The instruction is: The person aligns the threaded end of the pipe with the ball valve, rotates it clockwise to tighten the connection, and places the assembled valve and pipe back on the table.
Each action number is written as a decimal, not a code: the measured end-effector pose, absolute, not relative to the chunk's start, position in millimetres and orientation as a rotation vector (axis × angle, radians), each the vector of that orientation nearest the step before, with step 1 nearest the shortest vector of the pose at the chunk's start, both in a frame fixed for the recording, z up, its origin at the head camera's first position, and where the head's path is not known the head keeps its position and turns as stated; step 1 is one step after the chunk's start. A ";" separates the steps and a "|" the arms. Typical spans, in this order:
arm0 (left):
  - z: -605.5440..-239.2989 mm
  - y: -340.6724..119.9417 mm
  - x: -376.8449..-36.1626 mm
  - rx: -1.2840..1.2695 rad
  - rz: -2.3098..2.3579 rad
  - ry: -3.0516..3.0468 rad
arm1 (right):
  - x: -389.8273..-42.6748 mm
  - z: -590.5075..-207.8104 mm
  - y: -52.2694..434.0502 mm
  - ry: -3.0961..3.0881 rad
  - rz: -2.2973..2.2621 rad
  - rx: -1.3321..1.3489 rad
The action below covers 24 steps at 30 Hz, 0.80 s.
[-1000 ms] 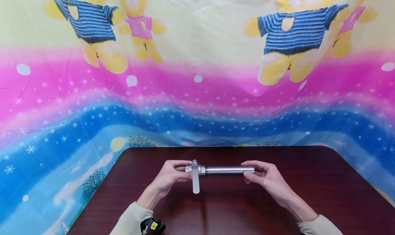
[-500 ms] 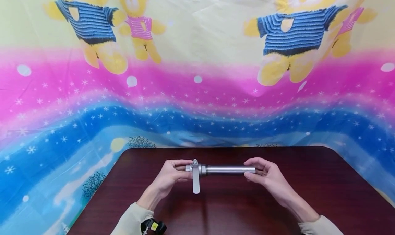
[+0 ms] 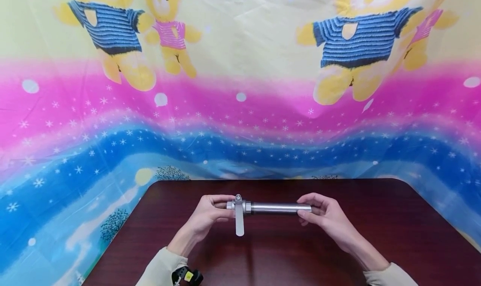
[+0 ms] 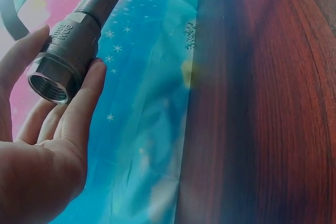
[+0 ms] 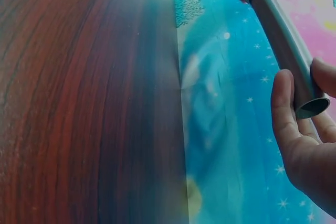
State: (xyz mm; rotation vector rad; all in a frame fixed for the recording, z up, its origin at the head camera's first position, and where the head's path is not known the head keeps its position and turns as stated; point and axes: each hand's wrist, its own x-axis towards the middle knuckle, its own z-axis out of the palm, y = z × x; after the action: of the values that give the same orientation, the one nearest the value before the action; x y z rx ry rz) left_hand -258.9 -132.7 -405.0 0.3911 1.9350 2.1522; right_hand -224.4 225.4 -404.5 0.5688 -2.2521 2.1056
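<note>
Metal pipe (image 3: 279,207) w/ a valve (image 3: 237,205) at one end is held level just above the dark wood table (image 3: 285,252), its flat lever handle (image 3: 239,223) hanging down. Left hand (image 3: 206,216) pinches the valve's threaded end; right hand (image 3: 326,217) pinches the pipe's open end betw. thumb & fingers.

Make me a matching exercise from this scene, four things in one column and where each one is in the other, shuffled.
Things:
1. left hand
2. right hand
3. lever
4. table

Places:
A. under both hands
B. hangs down from the valve
C. pinches the threaded valve end
D. pinches the open pipe end

Pairs: 1-C, 2-D, 3-B, 4-A
</note>
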 end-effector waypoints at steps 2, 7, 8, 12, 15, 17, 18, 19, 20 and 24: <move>-404.4 -133.0 -259.0 0.398 2.155 1.933 | -224.3 -404.1 225.4 -2.271 2.092 0.545; -404.2 -135.0 -259.0 0.407 2.162 1.928 | -223.8 -404.5 225.3 -2.248 2.105 0.576; -404.4 -135.3 -259.0 0.407 2.162 1.927 | -223.6 -404.7 225.3 -2.236 2.110 0.590; -403.6 -135.2 -259.1 0.394 2.160 1.926 | -223.1 -405.9 225.8 -2.223 2.105 0.624; -402.6 -135.1 -259.1 0.395 2.161 1.933 | -223.2 -406.0 225.7 -2.255 2.073 0.592; -402.1 -135.2 -259.0 0.404 2.165 1.935 | -223.6 -405.6 225.6 -2.274 2.055 0.564; -402.0 -135.2 -259.1 0.407 2.168 1.933 | -223.7 -405.3 225.5 -2.278 2.050 0.554; -401.8 -135.1 -259.1 0.410 2.170 1.933 | -223.8 -405.0 225.3 -2.280 2.050 0.544; -401.6 -135.1 -259.1 0.411 2.170 1.933 | -224.0 -404.8 225.1 -2.276 2.055 0.549; -401.0 -134.7 -259.1 0.397 2.169 1.938 | -224.7 -404.7 224.8 -2.240 2.085 0.587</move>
State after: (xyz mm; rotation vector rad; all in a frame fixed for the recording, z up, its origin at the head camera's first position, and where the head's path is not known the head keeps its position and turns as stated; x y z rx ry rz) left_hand -259.1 -134.7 -401.0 0.3967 1.9383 2.1691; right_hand -224.7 224.8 -404.7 0.5870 -2.2399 2.0850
